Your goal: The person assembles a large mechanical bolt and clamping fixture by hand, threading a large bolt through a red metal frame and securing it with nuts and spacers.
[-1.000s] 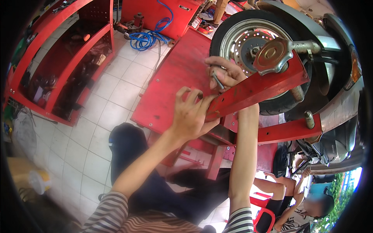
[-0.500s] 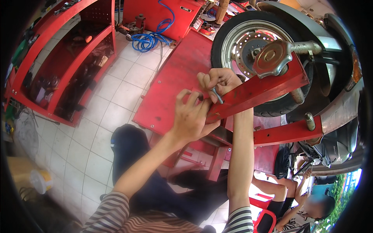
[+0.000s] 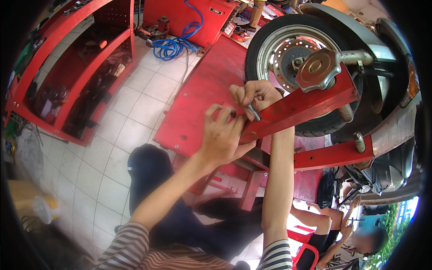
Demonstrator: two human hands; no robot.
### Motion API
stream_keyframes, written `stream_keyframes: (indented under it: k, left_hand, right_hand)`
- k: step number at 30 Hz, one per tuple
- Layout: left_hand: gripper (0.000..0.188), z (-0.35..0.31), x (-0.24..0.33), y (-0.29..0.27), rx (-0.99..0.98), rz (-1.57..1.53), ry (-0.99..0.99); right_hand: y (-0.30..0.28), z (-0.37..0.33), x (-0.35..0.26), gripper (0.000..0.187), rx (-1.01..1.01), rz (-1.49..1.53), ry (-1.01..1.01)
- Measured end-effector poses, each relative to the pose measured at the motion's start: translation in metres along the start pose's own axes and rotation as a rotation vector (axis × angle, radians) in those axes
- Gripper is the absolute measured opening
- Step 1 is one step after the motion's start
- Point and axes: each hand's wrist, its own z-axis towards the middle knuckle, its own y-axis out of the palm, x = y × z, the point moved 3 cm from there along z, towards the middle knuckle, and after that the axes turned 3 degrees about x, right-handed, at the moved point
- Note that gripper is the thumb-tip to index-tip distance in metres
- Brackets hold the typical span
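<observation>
My right hand [image 3: 258, 95] is closed in a pinch on the upper end of a slim silver metal bolt [image 3: 254, 113]. The bolt tilts, its lower end at the top of a red steel arm [image 3: 292, 112], near the arm's end; I cannot tell whether it sits in a hole. Around that same end, my left hand [image 3: 221, 137] is curled, with its thumb below and its fingers by the bolt. A large metal hand knob [image 3: 317, 71] on a threaded screw tops the arm's far end, beside a scooter wheel [image 3: 258, 54] with a black tyre.
A second red arm [image 3: 330, 157] with an upright screw lies nearer. Under the wheel stretches a red platform [image 3: 189, 114]. At left stands a red open shelf cart [image 3: 72, 105]. A blue hose [image 3: 168, 48] lies coiled on the tiles. Another person [image 3: 348, 243] sits at lower right.
The bolt has shifted very slightly to the right and tilts a little more, still in my right hand. My left hand stays at the arm's end.
</observation>
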Motion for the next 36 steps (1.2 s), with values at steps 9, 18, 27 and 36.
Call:
stream_keyframes:
  k: [9,18,27,36]
  left_hand:
    - [0.053,0.0,0.0,-0.001,-0.011,0.035,-0.006]
    - [0.052,0.0,0.001,0.001,0.016,0.024,0.011]
    - [0.051,0.002,0.002,-0.003,0.017,0.027,0.019]
    - [0.052,-0.002,0.001,-0.002,0.044,0.03,-0.017]
  right_hand:
    - [0.0,-0.004,-0.011,0.018,0.051,-0.168,0.068]
    - [0.009,-0.006,-0.014,0.03,0.247,-0.316,0.116]
    - [0.005,-0.001,-0.017,0.013,0.002,-0.219,0.068]
    - [0.015,-0.024,-0.016,0.079,0.284,-0.365,0.083]
